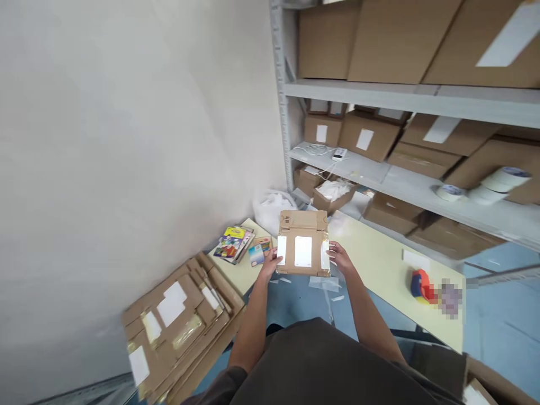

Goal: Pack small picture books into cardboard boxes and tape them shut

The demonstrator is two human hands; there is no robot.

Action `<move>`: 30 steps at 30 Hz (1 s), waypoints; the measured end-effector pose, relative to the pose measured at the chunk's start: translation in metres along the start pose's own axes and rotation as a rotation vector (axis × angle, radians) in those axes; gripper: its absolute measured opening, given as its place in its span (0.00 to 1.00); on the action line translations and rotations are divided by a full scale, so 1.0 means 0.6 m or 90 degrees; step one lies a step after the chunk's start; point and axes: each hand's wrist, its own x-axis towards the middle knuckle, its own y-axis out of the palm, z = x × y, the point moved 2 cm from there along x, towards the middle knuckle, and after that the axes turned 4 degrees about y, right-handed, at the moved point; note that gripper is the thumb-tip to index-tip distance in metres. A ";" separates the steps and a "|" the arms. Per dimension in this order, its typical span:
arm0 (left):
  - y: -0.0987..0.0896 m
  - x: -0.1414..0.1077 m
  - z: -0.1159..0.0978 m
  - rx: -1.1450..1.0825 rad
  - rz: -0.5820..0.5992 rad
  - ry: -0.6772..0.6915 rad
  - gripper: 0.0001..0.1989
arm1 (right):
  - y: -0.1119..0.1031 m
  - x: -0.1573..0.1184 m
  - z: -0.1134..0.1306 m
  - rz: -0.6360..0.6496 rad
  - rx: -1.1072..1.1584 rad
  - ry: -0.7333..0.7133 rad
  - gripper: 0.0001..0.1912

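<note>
A flattened cardboard box with white paper patches is held up in front of me, over the gap between two cream table surfaces. My left hand grips its left edge, the thumb lying on the front by a white strip. At the right edge, my right hand pinches the cardboard beside another white strip. Clear tape shines along both sides of the cardboard. Close to my left hand lie a blue-and-white booklet and a pile of colourful books.
Flattened cardboard is stacked at the lower left. Metal shelves hold boxes and tape rolls. A red, blue and yellow object sits on the right table. Scraps litter the blue floor. A white bag stands behind.
</note>
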 end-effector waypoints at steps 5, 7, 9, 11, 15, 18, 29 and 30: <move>0.170 0.083 -0.004 0.009 0.146 -0.042 0.34 | -0.168 -0.038 0.011 -0.126 0.043 -0.018 0.30; 0.225 0.116 -0.001 0.049 0.195 -0.067 0.33 | -0.218 -0.051 0.009 -0.173 0.060 -0.027 0.30; 0.273 0.153 0.004 0.095 0.232 -0.084 0.33 | -0.257 -0.058 0.007 -0.224 0.071 -0.032 0.29; 0.318 0.192 0.010 0.120 0.265 -0.086 0.33 | -0.287 -0.062 0.006 -0.271 0.091 -0.036 0.28; 0.396 0.269 0.019 0.124 0.338 -0.088 0.32 | -0.326 -0.057 0.010 -0.359 0.125 -0.041 0.28; 0.439 0.324 0.026 0.145 0.396 -0.098 0.33 | -0.344 -0.046 0.014 -0.426 0.125 -0.036 0.28; 0.504 0.456 0.079 0.182 0.447 -0.138 0.35 | -0.370 0.047 -0.018 -0.531 0.150 0.041 0.26; 0.508 0.458 0.086 0.191 0.438 -0.138 0.34 | -0.376 0.057 -0.025 -0.538 0.146 0.055 0.25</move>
